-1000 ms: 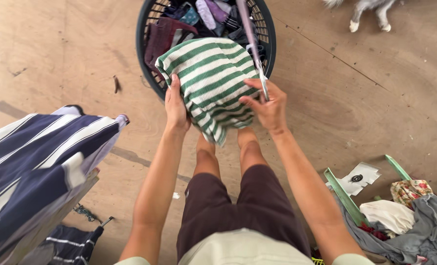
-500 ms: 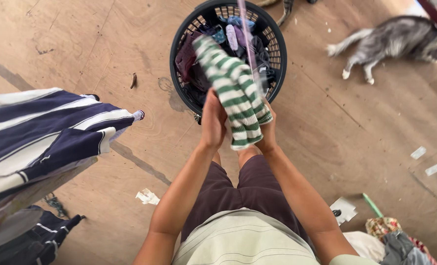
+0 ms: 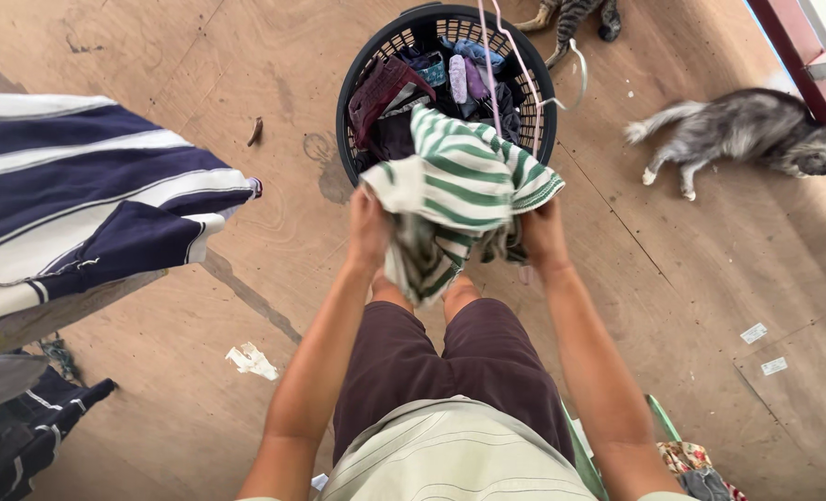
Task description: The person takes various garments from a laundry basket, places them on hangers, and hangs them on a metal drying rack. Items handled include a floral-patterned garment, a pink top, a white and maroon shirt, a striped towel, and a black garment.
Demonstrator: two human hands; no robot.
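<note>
A soft navy-and-white striped cloth [image 3: 88, 213] drapes at far left over the plywood floor [image 3: 246, 306]. The left hand [image 3: 368, 232] and right hand [image 3: 544, 234] each have fingers pinched on a ribbed green-and-white striped top [image 3: 459, 186], bunched, its long axis running left to right between them, one end drooping toward the knees. It hangs above a round, dark, latticed plastic basket [image 3: 350, 102] of clothes, with a thin pink hanger [image 3: 515, 56] over it and a furry grey cat [image 3: 756, 139] lying at right.

Home porch: laundry basket [image 3: 357, 70], cats [image 3: 747, 134], plywood floor [image 3: 691, 306].
</note>
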